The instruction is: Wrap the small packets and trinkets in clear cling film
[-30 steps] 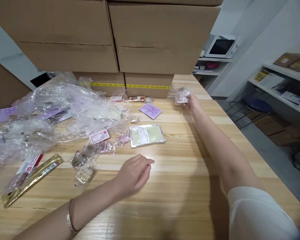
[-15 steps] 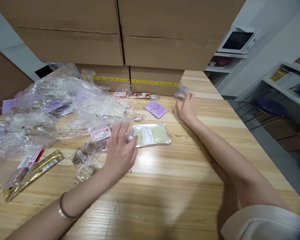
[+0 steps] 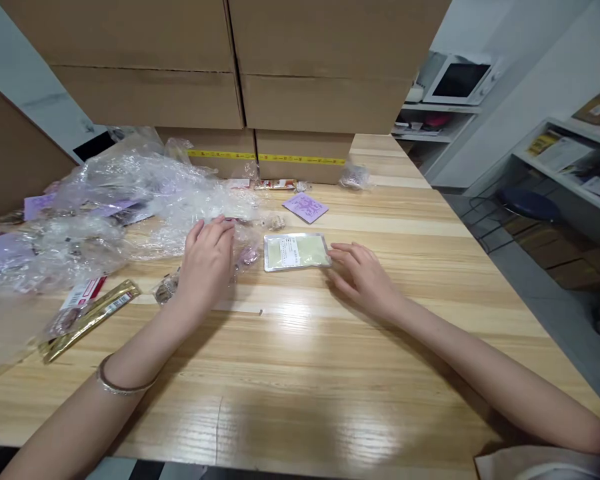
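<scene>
My left hand (image 3: pixel 206 267) rests over small clear-wrapped packets beside the plastic heap, palm down with its fingers stretched forward. It hides part of them; one brown wrapped packet (image 3: pixel 166 288) shows at its left, and a small purplish wrapped piece (image 3: pixel 247 255) lies to its right. My right hand (image 3: pixel 363 280) is open, its fingertips at the right edge of a flat silver-edged pouch (image 3: pixel 307 251) with pale green contents and a white label. Beyond the pouch lies a purple patterned sachet (image 3: pixel 306 207). A small beige wrapped packet (image 3: pixel 273 223) is left of that sachet.
Crumpled clear plastic (image 3: pixel 130 180) covers the table's left side. A gold stick packet (image 3: pixel 93 320) lies near it. Cardboard boxes (image 3: pixel 300 100) with yellow tape stand behind. A clear crumpled wrapper (image 3: pixel 355 175) sits by their right corner. A microwave (image 3: pixel 457 79) stands on shelves beyond.
My right hand has come back from the clear wrapper near the boxes to the pouch's right edge. My left hand has moved left, over the small packets. The view has shifted slightly.
</scene>
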A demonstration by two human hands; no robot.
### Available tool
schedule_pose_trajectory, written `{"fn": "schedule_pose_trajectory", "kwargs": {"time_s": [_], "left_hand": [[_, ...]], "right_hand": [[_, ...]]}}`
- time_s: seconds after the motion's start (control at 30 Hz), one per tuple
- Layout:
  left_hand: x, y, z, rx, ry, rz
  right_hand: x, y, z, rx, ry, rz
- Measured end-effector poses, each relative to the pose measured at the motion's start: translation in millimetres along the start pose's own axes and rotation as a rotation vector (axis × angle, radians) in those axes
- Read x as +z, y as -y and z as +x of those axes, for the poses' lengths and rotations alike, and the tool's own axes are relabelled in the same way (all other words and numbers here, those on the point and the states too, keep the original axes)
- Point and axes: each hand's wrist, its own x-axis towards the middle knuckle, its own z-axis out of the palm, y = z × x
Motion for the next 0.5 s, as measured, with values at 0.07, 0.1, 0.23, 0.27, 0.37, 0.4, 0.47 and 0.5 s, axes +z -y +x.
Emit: {"fn": "schedule_pose_trajectory", "kwargs": {"time_s": [0.07,0.1,0.23,0.27,0.37,0.4,0.47,0.5], "left_hand": [[-5.6,-4.0,1.4,0.000,0.010,-0.039],[-7.4,-6.5,1.6,0.006,0.034,-0.046],[-2.6,-15.0,-0.8,0.022,0.186,0.018],[1.5,-15.4,-2.0,0.018,0.204,0.039],[16.0,-11.5,-6.6,0.063,0.262,0.084],[20.3,-9.3,-8.0,0.097,0.297,0.099],[26.5,-5.0,-9.8,0.140,0.355,0.127],[28.5,-3.0,-9.9,0.136,0.369,0.134]], "right_hand": [[-1.8,2.4,-0.6,0.025,-0.010,0.057],[-1.9,4.2,0.5,0.025,-0.003,0.090],[4.0,15.4,25.8,-0.030,0.031,0.196],[7.9,19.1,38.7,-0.034,0.025,0.207],[26.9,32.9,87.4,-0.014,-0.007,0.209],[34.5,38.2,103.8,-0.011,-0.012,0.207],[47.8,48.6,131.4,0.028,-0.028,0.254],[52.2,53.2,141.2,0.076,-0.029,0.337]]}}
